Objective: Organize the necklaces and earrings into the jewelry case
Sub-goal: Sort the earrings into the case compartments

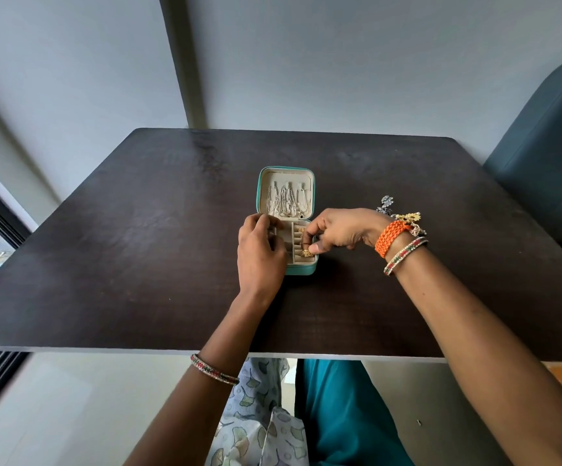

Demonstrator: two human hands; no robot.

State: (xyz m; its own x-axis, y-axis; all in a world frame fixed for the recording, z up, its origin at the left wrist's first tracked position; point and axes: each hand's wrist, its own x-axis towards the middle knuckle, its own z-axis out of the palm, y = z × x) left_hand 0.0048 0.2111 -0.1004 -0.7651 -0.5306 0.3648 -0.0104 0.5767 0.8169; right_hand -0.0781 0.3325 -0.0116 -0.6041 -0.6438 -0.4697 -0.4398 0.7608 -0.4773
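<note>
A small teal jewelry case (306, 270) lies open at the middle of the dark table. Several silver necklaces (286, 201) hang in its cream lid. My right hand (340, 232) pinches a small gold earring (306, 253) over the case's lower right compartment. My left hand (259, 253) rests on the left half of the case base, fingers curled at its edge, and hides that side. More earrings, silver (386, 203) and gold (409, 218), lie on the table behind my right wrist.
The dark wooden table (138, 264) stretches wide on both sides of the case. A teal upholstered seat (548, 169) stands at the far right. A grey wall rises behind the table.
</note>
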